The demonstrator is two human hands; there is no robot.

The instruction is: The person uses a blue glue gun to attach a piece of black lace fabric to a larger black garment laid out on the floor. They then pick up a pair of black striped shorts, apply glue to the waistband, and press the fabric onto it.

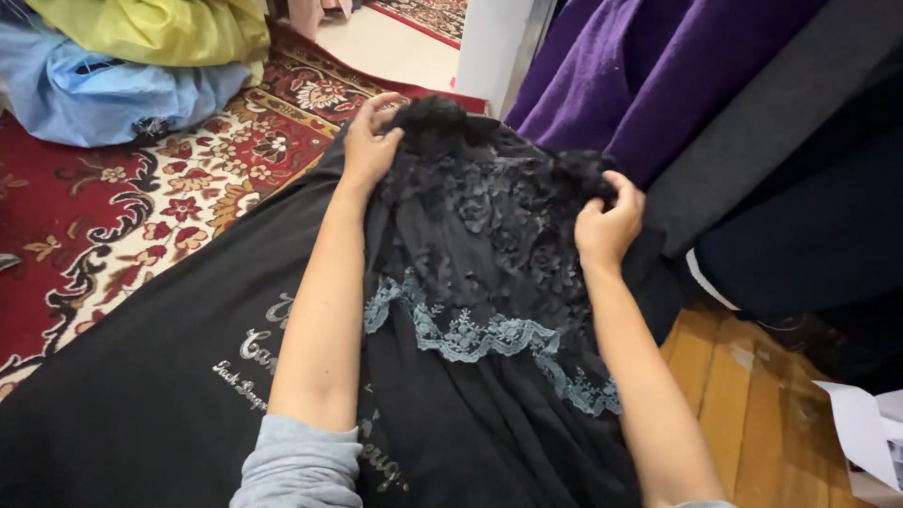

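A black lace garment [489,235] with a pale blue lace band across its middle lies in front of me, on top of a black shirt with silver print [169,376]. My left hand [370,141] grips the garment's upper left corner, fingers closed over the lace. At the upper right corner my right hand [609,224] pinches the bunched black lace. Both forearms reach forward with grey sleeves pushed up.
A red patterned carpet [122,207] covers the floor at left, with blue [103,89] and yellow [160,28] fabric piled at the top left. Purple [649,66], grey and dark clothes lie at right. Wooden floor [752,395] and white paper [865,433] show at bottom right.
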